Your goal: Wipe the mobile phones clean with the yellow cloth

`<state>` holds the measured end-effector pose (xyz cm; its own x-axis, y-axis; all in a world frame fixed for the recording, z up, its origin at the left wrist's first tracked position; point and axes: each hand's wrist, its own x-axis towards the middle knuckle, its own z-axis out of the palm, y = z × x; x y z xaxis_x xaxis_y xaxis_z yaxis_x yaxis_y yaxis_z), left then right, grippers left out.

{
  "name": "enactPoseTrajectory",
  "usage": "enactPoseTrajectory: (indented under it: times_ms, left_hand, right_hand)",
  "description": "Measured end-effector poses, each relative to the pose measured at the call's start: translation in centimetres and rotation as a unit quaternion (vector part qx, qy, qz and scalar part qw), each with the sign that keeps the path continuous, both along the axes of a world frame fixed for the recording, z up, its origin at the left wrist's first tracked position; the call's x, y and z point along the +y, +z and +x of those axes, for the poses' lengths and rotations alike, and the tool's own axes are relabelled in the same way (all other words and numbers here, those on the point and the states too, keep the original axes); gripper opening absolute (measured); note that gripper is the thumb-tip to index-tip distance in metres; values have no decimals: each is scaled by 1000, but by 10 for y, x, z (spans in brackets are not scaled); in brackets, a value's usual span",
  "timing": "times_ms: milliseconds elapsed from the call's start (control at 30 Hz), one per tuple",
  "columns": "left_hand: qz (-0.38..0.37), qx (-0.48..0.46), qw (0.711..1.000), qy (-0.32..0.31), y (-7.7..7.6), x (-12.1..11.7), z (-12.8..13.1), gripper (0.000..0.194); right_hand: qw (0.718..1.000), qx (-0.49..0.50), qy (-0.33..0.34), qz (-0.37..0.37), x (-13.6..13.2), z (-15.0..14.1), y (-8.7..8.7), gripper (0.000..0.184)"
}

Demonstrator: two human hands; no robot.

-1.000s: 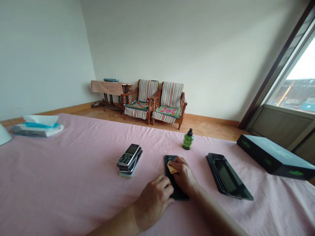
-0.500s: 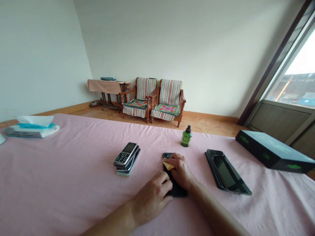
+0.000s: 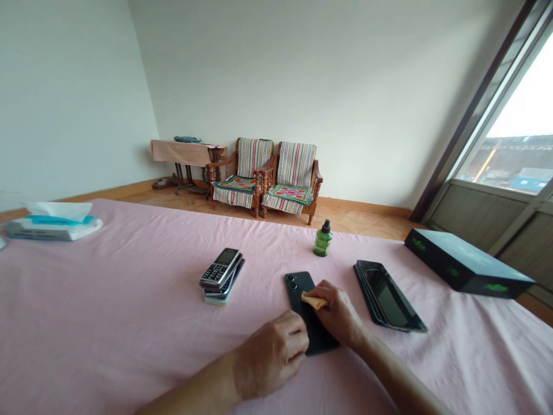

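In work: a dark slim smartphone with a camera block [image 3: 315, 330], lying back-up on a pink cloth-covered surface [image 3: 129, 311], between both hands. Our right hand [image 3: 339, 314] pinches a folded pale-yellow cloth [image 3: 313, 301] against its back, below the lenses. Our left hand [image 3: 274, 351] is curled at the phone's left edge; whether it grips, we cannot tell. We judge wiping of this back under way, unfinished. A silver-and-black keypad phone atop a stack [image 3: 222, 272] and a pile of dark flat-screen devices [image 3: 391, 297] lie apart; whether either is done, unclear.

Containers: green bottle with black cap [image 3: 322, 242], upright, fill level unreadable; white-and-blue soft tissue pack [image 3: 47, 229], one sheet protruding; black box with green lettering [image 3: 470, 262], closed, contents unseen.
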<state>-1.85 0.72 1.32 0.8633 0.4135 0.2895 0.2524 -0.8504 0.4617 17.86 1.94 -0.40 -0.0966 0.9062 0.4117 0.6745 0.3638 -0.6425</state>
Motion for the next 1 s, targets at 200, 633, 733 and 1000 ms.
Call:
enactPoseTrajectory:
  times_ms: [200,633,733,1000]
  left_hand:
    - [-7,-8,999,-51,2,-5,0,19]
    - [-36,-45,998,37,-7,4,-4,43]
    - [-50,-32,997,44,-7,4,-2,48]
    - [-34,-2,997,64,-1,-3,4,46]
  right_hand:
    - [998,27,-13,-51,-56,4,5,22]
    - [993,-68,-91,27,-10,25,-7,31]
    - [995,-65,-70,28,-1,18,-9,29]
    - [999,-36,-34,10,11,2,-6,29]
